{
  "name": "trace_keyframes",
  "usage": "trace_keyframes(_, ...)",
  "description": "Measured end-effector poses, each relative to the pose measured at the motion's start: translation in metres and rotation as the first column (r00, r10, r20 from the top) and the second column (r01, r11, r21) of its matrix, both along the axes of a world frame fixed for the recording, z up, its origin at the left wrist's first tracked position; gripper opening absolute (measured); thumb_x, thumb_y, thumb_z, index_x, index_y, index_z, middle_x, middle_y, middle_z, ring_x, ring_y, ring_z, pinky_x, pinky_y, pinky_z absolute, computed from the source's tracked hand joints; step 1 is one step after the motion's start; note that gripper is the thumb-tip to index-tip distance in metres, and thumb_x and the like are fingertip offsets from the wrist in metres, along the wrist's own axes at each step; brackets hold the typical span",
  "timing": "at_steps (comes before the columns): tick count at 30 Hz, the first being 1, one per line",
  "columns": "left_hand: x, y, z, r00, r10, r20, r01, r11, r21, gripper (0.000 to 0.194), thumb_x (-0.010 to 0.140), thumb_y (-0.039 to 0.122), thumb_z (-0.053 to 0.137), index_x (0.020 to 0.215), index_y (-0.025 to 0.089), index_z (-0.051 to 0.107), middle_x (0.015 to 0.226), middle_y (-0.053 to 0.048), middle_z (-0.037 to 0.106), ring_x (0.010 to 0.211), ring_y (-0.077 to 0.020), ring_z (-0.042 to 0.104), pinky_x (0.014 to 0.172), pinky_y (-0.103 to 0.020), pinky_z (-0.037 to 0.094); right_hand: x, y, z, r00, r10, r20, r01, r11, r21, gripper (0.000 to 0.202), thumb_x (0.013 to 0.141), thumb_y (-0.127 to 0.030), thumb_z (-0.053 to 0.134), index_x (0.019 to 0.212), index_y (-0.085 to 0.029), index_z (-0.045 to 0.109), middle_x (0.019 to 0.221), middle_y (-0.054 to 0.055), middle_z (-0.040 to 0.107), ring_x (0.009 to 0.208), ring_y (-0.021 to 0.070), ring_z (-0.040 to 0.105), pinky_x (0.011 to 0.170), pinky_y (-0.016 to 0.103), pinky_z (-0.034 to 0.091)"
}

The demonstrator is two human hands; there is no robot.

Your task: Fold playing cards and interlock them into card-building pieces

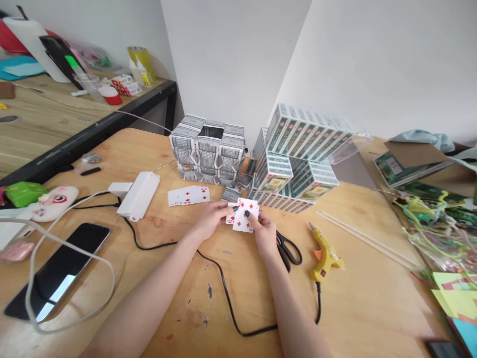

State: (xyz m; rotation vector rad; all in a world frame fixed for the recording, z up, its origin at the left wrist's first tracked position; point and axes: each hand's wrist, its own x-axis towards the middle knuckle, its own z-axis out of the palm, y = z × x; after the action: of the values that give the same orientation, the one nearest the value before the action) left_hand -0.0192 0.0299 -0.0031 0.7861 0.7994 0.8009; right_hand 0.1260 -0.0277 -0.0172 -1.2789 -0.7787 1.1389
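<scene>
Fingers of my left hand [213, 219] pinch a playing card [230, 219] from the diamond suit, partly covered by the one in front. Over it, my right hand [265, 229] grips the five of diamonds [244, 223], thumb flat on its face. The two overlap just above the table. A fanned row of diamond cards [189, 195] lies face up to the left. Behind my hands, a few patterned cards [231, 194] rest near a box-like structure built of folded playing cards [208, 149], which has an opening in its top.
Stacked card boxes [309, 130] stand at back right. Black scissors [288, 251] and a yellow glue gun [325, 256] lie right of my hands, with clear glue sticks [365, 237] beyond. A black cord [223, 278] crosses the table. At left are a white power box [139, 195] and a phone [59, 268].
</scene>
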Motion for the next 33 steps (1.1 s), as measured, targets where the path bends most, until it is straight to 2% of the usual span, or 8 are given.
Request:
trace_keyframes(8,-0.0030,0.0021,-0.0013,1.000,-0.005,-0.011,0.005,0.999,-0.041,0.026,0.060,0.023,0.071,0.085,0.012,0.069,0.076,-0.007,0.070,0.069,-0.0168,0.063,0.067,-0.029,0.049,0.0015,0.0000,-0.0020,0.998,0.012,0.056,-0.010,0.999,-0.033,0.024,0.066,-0.040,0.067,0.067,-0.016,0.061,0.061,0.000,0.063,0.054,0.0133,0.054,0.049,0.024,0.039)
trace_keyframes(14,-0.0028,0.0022,-0.0007,1.000,-0.029,-0.006,0.029,0.999,-0.044,0.026,0.061,0.021,0.071,0.086,0.012,0.070,0.074,-0.006,0.069,0.065,-0.0158,0.062,0.064,-0.029,0.048,-0.0002,0.0008,-0.0013,0.993,-0.018,0.120,0.023,0.999,-0.044,0.029,0.065,-0.042,0.066,0.076,-0.015,0.064,0.058,0.000,0.062,0.056,0.0151,0.055,0.053,0.026,0.043)
trace_keyframes(22,-0.0022,0.0021,0.0016,0.999,-0.028,-0.017,0.027,0.998,-0.052,0.024,0.062,0.019,0.069,0.085,0.012,0.070,0.073,-0.007,0.070,0.061,-0.0151,0.061,0.061,-0.027,0.048,0.0001,-0.0007,0.0017,0.995,0.042,0.096,-0.039,0.999,-0.033,0.031,0.068,-0.043,0.064,0.082,-0.015,0.065,0.064,0.002,0.064,0.061,0.0170,0.058,0.054,0.026,0.045)
trace_keyframes(29,-0.0024,0.0019,0.0009,0.999,-0.033,-0.009,0.032,0.998,-0.046,0.021,0.065,0.017,0.067,0.084,0.011,0.069,0.071,-0.007,0.069,0.057,-0.0135,0.059,0.059,-0.026,0.048,-0.0005,-0.0014,0.0018,0.993,0.050,0.104,-0.048,0.999,-0.015,0.027,0.069,-0.041,0.063,0.079,-0.016,0.065,0.065,0.002,0.064,0.061,0.0166,0.057,0.056,0.027,0.045)
trace_keyframes(33,-0.0072,0.0040,0.0003,0.994,-0.088,0.057,0.093,0.993,-0.080,0.016,0.070,0.016,0.062,0.084,0.010,0.068,0.074,-0.008,0.070,0.062,-0.0151,0.062,0.062,-0.027,0.049,0.0000,-0.0010,0.0012,0.994,0.031,0.102,-0.030,0.999,-0.011,0.024,0.069,-0.040,0.064,0.072,-0.016,0.063,0.064,0.001,0.062,0.062,0.0161,0.056,0.057,0.027,0.044)
